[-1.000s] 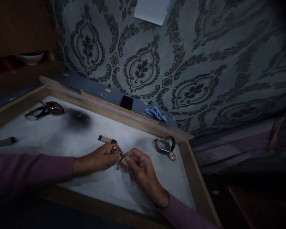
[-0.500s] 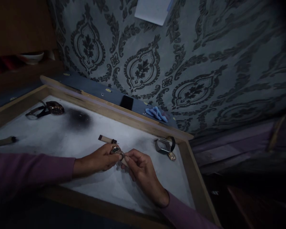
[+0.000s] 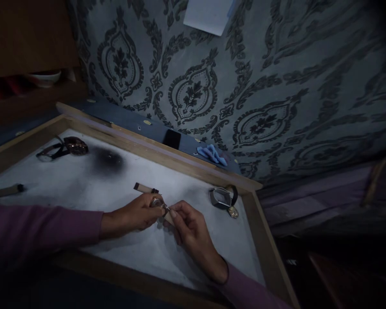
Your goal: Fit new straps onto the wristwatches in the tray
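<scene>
My left hand [image 3: 137, 213] is closed round a round metal watch case [image 3: 156, 201], thumb across its near side. Close against it, my right hand [image 3: 193, 229] pinches a beige watch strap [image 3: 169, 218] at the edge of the case. I cannot tell whether the strap is joined to the case there, as fingertips hide the spot. Just behind my left hand, another strap piece [image 3: 144, 188], beige with a dark end, lies on the white surface.
A wooden-rimmed tray [image 3: 257, 223] surrounds the work. Inside are dark-strapped watches [image 3: 75, 146] at far left, a grey watch case [image 3: 221, 197] and gold piece [image 3: 233, 212] at right, and a dark-tipped handle [image 3: 4, 191]. Beyond its rim lie a phone [image 3: 172, 138] and blue cloth [image 3: 211, 153].
The whole view has shifted slightly. Both hands keep the same hold on the watch case and strap, with the case tilted a little differently.
</scene>
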A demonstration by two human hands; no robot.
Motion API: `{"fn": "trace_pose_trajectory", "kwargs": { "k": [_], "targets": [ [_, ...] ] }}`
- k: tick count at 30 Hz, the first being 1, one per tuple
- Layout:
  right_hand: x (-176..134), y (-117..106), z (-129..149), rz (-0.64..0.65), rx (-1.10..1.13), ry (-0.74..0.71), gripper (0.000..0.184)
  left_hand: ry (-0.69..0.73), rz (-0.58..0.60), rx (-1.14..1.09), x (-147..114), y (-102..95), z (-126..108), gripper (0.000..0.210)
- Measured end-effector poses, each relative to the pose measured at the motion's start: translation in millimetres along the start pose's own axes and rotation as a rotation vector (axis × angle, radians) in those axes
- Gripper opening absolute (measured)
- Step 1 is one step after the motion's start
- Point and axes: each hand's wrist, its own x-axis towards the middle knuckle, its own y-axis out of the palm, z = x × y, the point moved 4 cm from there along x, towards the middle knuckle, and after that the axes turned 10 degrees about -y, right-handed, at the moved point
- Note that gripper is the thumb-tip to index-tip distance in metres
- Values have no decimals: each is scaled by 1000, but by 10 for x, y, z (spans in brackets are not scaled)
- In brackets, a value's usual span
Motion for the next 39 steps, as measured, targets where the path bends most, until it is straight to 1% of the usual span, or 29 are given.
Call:
{"fn": "trace_pose_trajectory", "kwargs": {
  "k": [6, 13, 15, 19, 22, 27, 32, 39],
  "targets": [
    [10, 9, -3, -25, 9, -10, 28, 9, 21, -18, 10, 0, -14, 20],
    [28, 4, -9, -27, 7, -40, 28, 18, 7, -24, 68, -27, 55, 25],
    [30, 2, -8, -29, 7, -27, 29, 21, -7, -23, 72, -37, 72, 26],
    [39, 0, 1, -31, 21, 21, 31, 23, 26, -32, 62, -36, 80, 24],
    [51, -2, 12, -24, 17, 43, 31, 24, 29, -28, 58, -40, 75, 23],
    [55, -6, 26, -19, 0, 45, 31, 47, 32, -5, 50, -36, 63, 22],
    [49, -8, 18, -18, 4, 58, 33, 8, 19, 2, 20, -15, 44, 23],
    [62, -20, 27, 0, 12, 62, 35, 10, 17, -6, 23, -9, 46, 23]
  ]
}}
